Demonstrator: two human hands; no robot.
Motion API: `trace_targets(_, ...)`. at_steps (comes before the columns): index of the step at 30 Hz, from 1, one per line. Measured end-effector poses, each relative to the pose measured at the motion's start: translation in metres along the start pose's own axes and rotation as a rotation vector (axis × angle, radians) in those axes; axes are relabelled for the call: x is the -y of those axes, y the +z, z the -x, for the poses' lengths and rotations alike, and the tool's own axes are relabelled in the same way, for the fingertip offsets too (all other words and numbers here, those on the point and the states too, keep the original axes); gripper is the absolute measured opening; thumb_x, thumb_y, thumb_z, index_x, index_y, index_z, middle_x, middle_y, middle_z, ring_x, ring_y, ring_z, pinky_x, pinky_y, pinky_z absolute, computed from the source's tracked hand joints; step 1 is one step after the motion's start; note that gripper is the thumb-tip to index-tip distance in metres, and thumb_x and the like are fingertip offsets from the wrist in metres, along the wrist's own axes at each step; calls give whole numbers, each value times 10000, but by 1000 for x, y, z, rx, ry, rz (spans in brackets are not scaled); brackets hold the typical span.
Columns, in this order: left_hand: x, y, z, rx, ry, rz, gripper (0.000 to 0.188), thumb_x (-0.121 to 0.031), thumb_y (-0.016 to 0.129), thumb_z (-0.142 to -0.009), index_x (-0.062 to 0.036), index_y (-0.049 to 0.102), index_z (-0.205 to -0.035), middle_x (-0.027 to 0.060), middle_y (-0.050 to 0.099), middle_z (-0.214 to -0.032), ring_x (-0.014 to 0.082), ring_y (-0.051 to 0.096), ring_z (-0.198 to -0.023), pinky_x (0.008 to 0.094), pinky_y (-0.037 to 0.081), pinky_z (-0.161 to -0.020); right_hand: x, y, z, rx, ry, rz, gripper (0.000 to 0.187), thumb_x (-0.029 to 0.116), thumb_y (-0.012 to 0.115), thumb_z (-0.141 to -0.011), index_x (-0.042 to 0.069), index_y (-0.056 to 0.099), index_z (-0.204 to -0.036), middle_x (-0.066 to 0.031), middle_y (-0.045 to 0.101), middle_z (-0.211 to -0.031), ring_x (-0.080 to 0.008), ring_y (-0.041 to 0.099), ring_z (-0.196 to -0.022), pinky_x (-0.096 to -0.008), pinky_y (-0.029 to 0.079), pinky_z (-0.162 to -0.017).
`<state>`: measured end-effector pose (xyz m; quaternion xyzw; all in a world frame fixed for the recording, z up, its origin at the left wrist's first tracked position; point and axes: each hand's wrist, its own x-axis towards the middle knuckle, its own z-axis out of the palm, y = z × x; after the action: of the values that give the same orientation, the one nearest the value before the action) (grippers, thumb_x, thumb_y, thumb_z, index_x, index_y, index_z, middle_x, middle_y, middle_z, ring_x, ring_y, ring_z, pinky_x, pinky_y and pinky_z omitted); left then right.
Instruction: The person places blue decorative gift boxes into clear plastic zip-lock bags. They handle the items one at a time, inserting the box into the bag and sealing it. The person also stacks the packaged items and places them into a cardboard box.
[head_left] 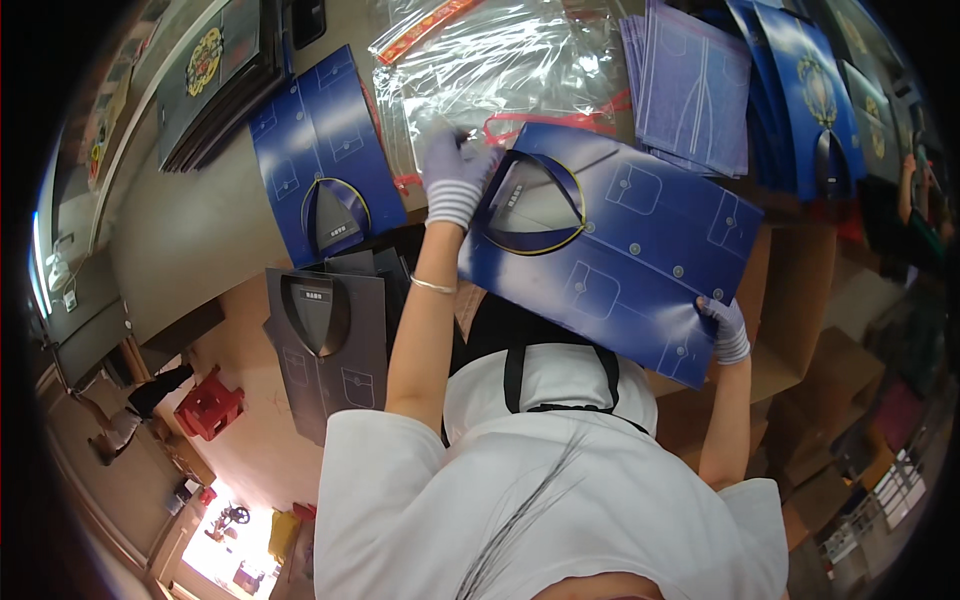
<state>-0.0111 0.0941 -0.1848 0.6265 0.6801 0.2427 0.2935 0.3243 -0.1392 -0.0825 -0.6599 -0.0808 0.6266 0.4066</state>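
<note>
A flat blue shirt-printed bag [640,235], with a collar-shaped cut-out and yellow trim at one end, lies tilted in front of my body. My right hand [726,328], in a light glove, grips its lower right edge, thumb on top. At the collar end is my left hand [456,172], in a glove with a striped cuff. Its fingers are blurred, and I cannot tell whether they touch the bag. Just beyond that hand, clear plastic sleeves [500,70] with red strips are spread on the table.
Another blue shirt-printed bag [325,150] lies on the table at left, near a stack of black bags [215,85]. Grey-black bags [330,350] stand below it. Pale purple printed sheets [692,95] and more blue bags [810,95] are at far right. Cardboard boxes [795,300] stand beside my right arm.
</note>
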Motion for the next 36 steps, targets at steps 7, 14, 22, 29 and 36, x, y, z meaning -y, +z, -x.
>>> trace_targets(7, 21, 24, -13, 159, -168, 59, 323, -291, 672, -703, -31, 637, -892, 172, 631, -896, 327, 600, -768, 390, 477, -698, -9, -15, -1, 8, -4, 57, 346, 126, 680, -669, 33, 573, -984, -19, 554, -760, -136, 537, -644, -218, 451, -637)
trace_targets(14, 17, -34, 24, 77, 153, -258, 166, -203, 637, -738, -49, 639, -798, 137, 595, -793, 316, 570, -793, 404, 456, -725, -9, 8, 20, -177, -251, -146, 456, 129, 674, -675, 8, 527, -1090, -66, 567, -926, -176, 562, -819, -282, 487, -739)
trace_targets(22, 10, -40, 38, -30, 320, -273, 133, -139, 651, -737, -35, 609, -809, 110, 579, -744, 277, 566, -697, 355, 460, -657, -29, -1, 19, -76, -165, 8, 494, 157, 688, -674, 12, 516, -1114, -74, 570, -973, -182, 566, -867, -294, 479, -783)
trace_targets(29, 28, -39, 40, -10, 238, -177, 133, -110, 649, -736, -33, 590, -827, 108, 598, -751, 243, 593, -689, 324, 472, -656, -32, 0, 13, -165, -243, -169, 540, 139, 664, -686, -8, 477, -1172, -82, 562, -1023, -197, 564, -925, -297, 475, -812)
trace_targets(36, 25, -63, 33, -94, 80, 154, 164, -49, 618, -732, -5, 586, -887, 129, 623, -812, 207, 615, -690, 294, 485, -651, -27, -52, 14, 36, -91, 46, 376, 98, 625, -680, 7, 543, -1035, -38, 562, -816, -152, 554, -760, -255, 456, -702)
